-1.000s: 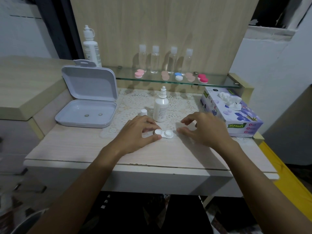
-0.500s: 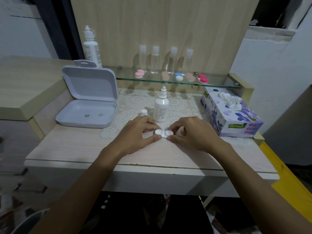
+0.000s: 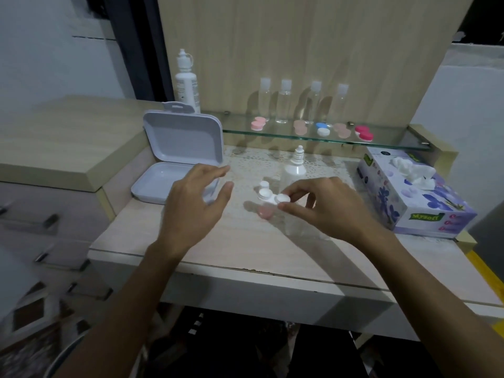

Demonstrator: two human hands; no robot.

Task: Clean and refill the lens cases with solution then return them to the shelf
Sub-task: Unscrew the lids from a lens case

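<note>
Presently the white lens case [image 3: 273,197] sits near the middle of the worktop [image 3: 245,249], just at 6 o'clock of the small solution bottle [image 3: 295,170] and its loose cap [image 3: 264,184]. Right hand [image 3: 330,208] pinches the case's right-hand lid between thumb and forefinger; left hand [image 3: 195,205] hovers at 9 o'clock of the case, fingers spread, holding nothing. Judgement: case is light, rigid moulded plastic, likely slick if wetted; it will skid or tip under a one-sided twist. Best hold: steady the left well or the bridge with the free hand, turn each lid by its rim. Keep it level once filled. Other cases lie on the glass shelf [image 3: 395,144] at 12 o'clock; tissue box [image 3: 425,203] at 3 o'clock.
</note>
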